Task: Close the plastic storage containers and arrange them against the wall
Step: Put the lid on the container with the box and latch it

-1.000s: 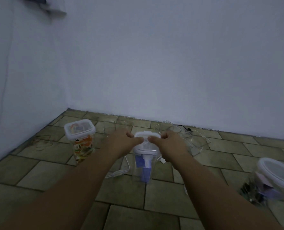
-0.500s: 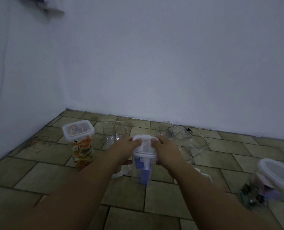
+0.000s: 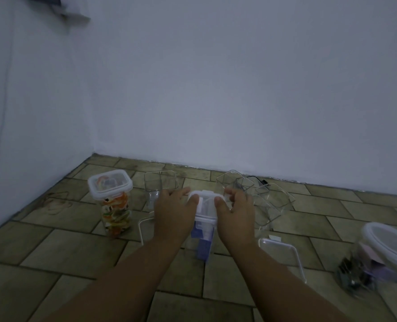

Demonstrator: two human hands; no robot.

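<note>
Fingers of both hands are clamped on the lid (image 3: 204, 201) of the middle container (image 3: 203, 235), which stands upright on the tiled floor (image 3: 53, 247) with its long axis vertical. Left hand (image 3: 173, 216) wraps the lid's left edge, right hand (image 3: 235, 213) its right edge, and each thumb lies on top of the lid near its centre. So the lid sits directly between the two palms and under the thumbs; any press to seat it or snap its side flaps would go straight down along the container's axis. Both hands look equally near, one to each side. The wall (image 3: 216, 89) lies straight ahead, beyond the container, with bare floor and two clear open tubs (image 3: 161, 184) (image 3: 262, 201) between. A closed jar (image 3: 113, 201) of coloured bits stands to the left, well apart from the hands. A loose lid (image 3: 283, 254) lies flat just right of the right forearm. Whether the held lid is fully seated cannot be told
</note>
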